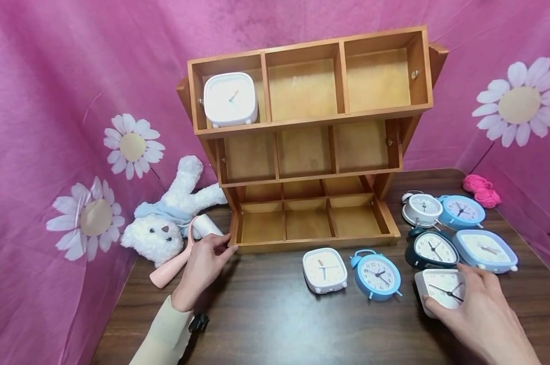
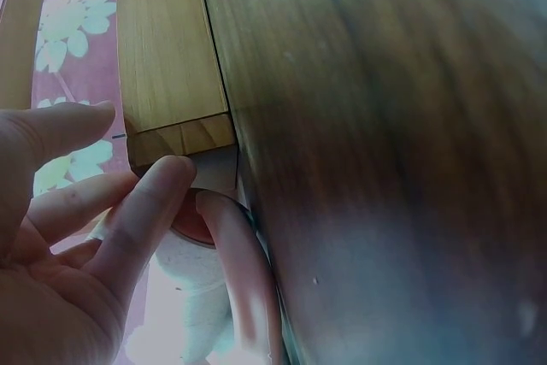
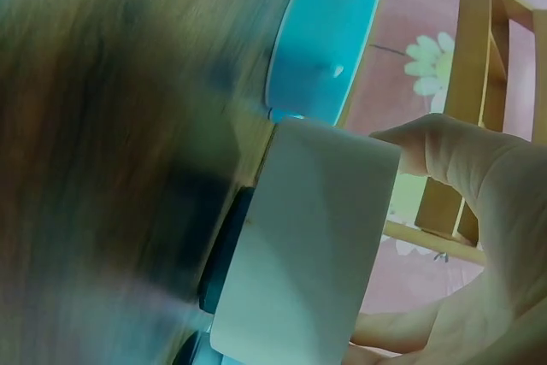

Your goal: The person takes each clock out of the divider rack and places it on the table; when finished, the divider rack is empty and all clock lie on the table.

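My right hand (image 1: 489, 309) grips a white square alarm clock (image 1: 443, 289) between thumb and fingers at the table's right side. In the right wrist view the clock's plain flat side (image 3: 308, 237) faces the camera. My left hand (image 1: 205, 268) touches the lower left corner of the wooden shelf (image 1: 311, 247) with loosely extended fingers. A dark green clock (image 1: 432, 248) and a light blue oval clock (image 1: 484, 248) lie just beyond the held clock. A round blue twin-bell clock (image 1: 377, 276) and a white rounded clock (image 1: 325, 271) stand left of it, before the shelf.
A white clock (image 1: 230, 99) occupies the shelf's top left compartment. At the back right are a white bell clock (image 1: 422, 209), another blue clock (image 1: 462, 211) and pink yarn (image 1: 481, 190). Left of the shelf lie a white teddy bear (image 1: 158, 235) and a pink-handled lint roller (image 1: 172, 268).
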A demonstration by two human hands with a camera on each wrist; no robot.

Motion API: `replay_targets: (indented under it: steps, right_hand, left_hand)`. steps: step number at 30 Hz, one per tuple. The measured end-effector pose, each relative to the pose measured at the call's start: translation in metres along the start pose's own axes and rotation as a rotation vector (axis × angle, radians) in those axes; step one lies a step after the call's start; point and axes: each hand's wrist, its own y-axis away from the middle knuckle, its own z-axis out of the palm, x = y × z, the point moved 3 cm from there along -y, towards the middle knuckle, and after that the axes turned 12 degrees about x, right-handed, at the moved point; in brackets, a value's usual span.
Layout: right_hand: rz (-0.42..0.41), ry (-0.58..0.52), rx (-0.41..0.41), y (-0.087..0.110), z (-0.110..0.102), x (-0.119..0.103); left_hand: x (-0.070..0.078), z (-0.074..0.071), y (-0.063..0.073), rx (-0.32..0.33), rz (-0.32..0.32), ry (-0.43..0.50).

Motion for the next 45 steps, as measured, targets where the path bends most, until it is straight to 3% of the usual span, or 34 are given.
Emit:
replay_targets:
  steps: [2, 3, 5, 10, 15, 17, 20, 24, 28, 37, 40, 45]
  right_hand:
    - [0.005, 0.008, -0.022, 0.001, 0.001, 0.0]
    - [0.005, 0.008, -0.027, 0.002, 0.002, 0.0]
    - [0.0, 0.006, -0.026, 0.003, 0.006, 0.001]
    - [-0.032, 0.011, -0.01, 0.001, 0.013, 0.005]
    - [-0.049, 0.019, -0.034, -0.001, 0.018, 0.009]
    - [-0.047, 0.018, -0.036, -0.001, 0.018, 0.01]
    - [-0.047, 0.018, -0.051, -0.002, 0.019, 0.012]
    - [-0.053, 0.024, -0.088, -0.003, 0.019, 0.015]
    - [-0.056, 0.027, -0.119, -0.003, 0.019, 0.017]
    - [-0.083, 0.025, -0.115, -0.004, 0.011, 0.011]
    - [-0.092, 0.028, -0.128, -0.006, 0.007, 0.009]
    - [-0.115, -0.007, -0.09, -0.009, 0.006, 0.007]
  left_hand:
    - [0.003, -0.001, -0.001, -0.016, -0.023, -0.02]
    - [-0.003, 0.002, 0.0, -0.01, -0.022, -0.027]
    - [0.015, -0.007, -0.003, -0.039, -0.056, -0.063]
    - [0.014, -0.008, -0.002, -0.006, -0.01, -0.03]
    - [-0.021, 0.01, 0.006, 0.033, 0.022, 0.008]
    - [-0.025, 0.012, 0.006, 0.031, 0.028, 0.017]
    - [-0.022, 0.008, 0.005, 0.024, 0.042, 0.021]
    - [-0.002, -0.003, 0.002, 0.012, 0.026, -0.004]
    - [0.002, -0.004, 0.002, 0.011, 0.022, -0.009]
    - [-0.044, 0.019, 0.009, 0.002, 0.014, -0.036]
    - [-0.04, 0.016, 0.008, 0.017, 0.023, -0.021]
    - [-0.011, 0.002, 0.004, -0.003, 0.019, -0.014]
